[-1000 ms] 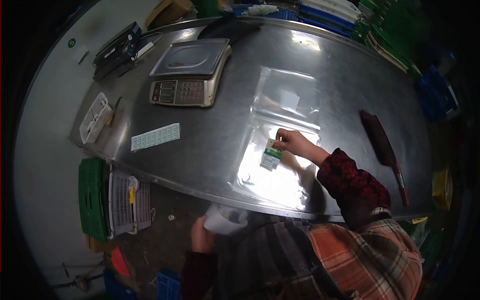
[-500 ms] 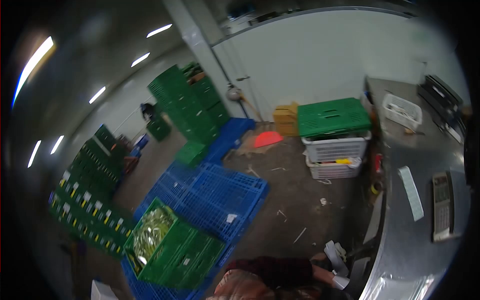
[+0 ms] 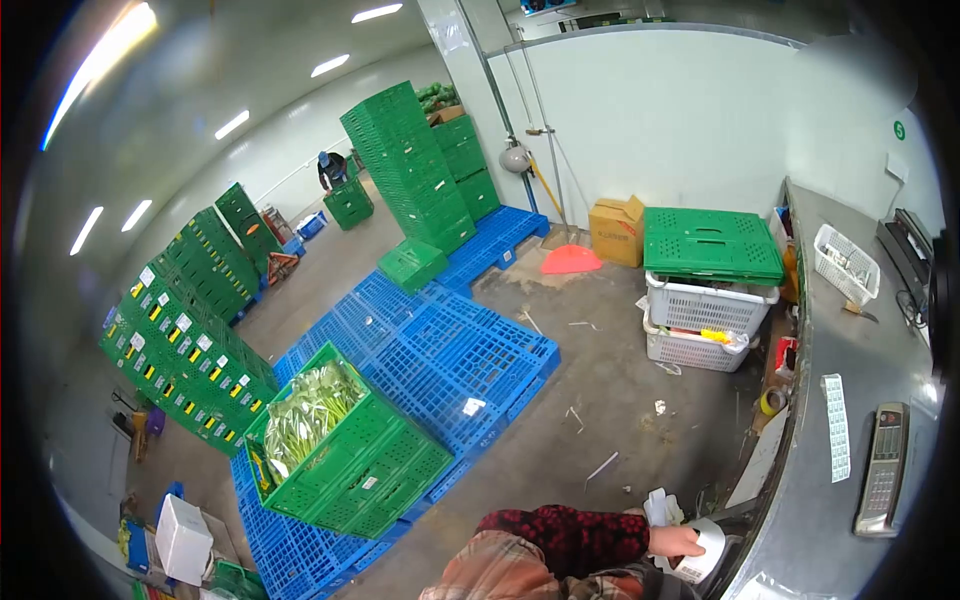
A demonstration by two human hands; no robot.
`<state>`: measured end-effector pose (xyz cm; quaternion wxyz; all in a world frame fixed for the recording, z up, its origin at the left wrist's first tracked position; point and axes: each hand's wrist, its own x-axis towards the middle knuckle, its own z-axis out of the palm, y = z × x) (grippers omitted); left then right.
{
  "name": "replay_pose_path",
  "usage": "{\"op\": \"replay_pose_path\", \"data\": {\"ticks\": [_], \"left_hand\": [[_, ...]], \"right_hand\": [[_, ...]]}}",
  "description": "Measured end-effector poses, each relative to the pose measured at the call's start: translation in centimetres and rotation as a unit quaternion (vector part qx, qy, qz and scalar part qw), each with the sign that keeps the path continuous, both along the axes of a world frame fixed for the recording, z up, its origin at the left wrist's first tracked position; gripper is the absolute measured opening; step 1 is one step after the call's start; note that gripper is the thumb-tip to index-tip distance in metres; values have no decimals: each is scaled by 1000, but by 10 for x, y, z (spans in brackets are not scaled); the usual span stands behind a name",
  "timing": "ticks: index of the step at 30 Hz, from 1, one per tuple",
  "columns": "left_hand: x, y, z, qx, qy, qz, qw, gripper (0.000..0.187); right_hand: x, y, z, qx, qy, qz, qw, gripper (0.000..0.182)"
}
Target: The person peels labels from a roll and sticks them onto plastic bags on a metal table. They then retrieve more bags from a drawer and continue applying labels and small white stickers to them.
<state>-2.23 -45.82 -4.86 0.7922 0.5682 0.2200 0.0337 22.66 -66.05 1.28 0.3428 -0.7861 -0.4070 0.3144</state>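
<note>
My left hand (image 3: 677,541) reaches out at the bottom right in a dark red and black patterned sleeve (image 3: 585,538). Its fingers are closed on a curved piece of white paper (image 3: 706,552), low beside the metal counter. Another crumpled white piece (image 3: 662,507) is just above the hand. My right hand is out of sight. A strip of printed labels (image 3: 836,428) and a grey keypad device (image 3: 884,470) lie on the counter (image 3: 790,520).
A green crate (image 3: 375,475) of bagged leafy vegetables (image 3: 312,415) stands on blue pallets (image 3: 460,345). Stacked green crates (image 3: 400,165), white baskets (image 3: 705,305), a cardboard box (image 3: 617,230) and a red dustpan (image 3: 571,260) are farther off. A person (image 3: 332,170) bends over crates far back.
The view has shifted and sharpened, so the scene sits farther right in it. My left hand shows more fully, at the white paper.
</note>
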Motion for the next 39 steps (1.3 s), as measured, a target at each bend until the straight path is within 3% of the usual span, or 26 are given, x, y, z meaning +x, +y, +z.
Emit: {"op": "replay_pose_path", "data": {"ticks": [2, 6, 13, 16, 17, 19, 22, 26, 29, 31, 34, 35, 39], "left_hand": [[10, -6, 2, 1, 1, -25, 1000, 38], [13, -8, 10, 155, 25, -96, 983, 46], [11, -10, 18, 163, -35, -186, 968, 41], [31, -18, -60, 39, -106, -216, 970, 38], [33, -21, -71, 68, -110, -187, 974, 37], [29, -21, -75, 129, -112, -139, 975, 36], [30, -27, -66, 82, -131, -107, 982, 37], [36, -18, -83, 208, -60, -152, 964, 37], [30, -15, -42, 223, -36, -128, 966, 40], [14, -10, 24, 188, -4, -90, 978, 43], [24, -11, 20, 133, -53, 2, 990, 39], [31, -16, 17, 56, -62, 14, 996, 39], [51, -22, 46, 128, -73, -39, 988, 38]], "right_hand": [[-3, 5, 1, 3, -1, 0, 1000, 19], [-5, 11, 1, 5, -1, 7, 1000, 19], [-8, 18, 1, 7, 0, 13, 1000, 18], [-6, 21, 1, 6, -2, 16, 1000, 18], [-4, 22, 1, 6, -2, 20, 1000, 18], [-5, 26, 0, 6, -1, 24, 1000, 18], [-5, 28, 1, 4, -4, 25, 1000, 18], [-6, 34, 3, 6, -8, 39, 999, 17], [-11, 36, 7, 7, -15, 46, 999, 17], [-15, 39, 9, 14, -20, 58, 998, 17], [-26, 42, 16, 28, -30, 88, 995, 17], [-32, 44, 19, 36, -37, 102, 993, 17], [-61, 50, 37, 74, -77, 172, 979, 17]]}}
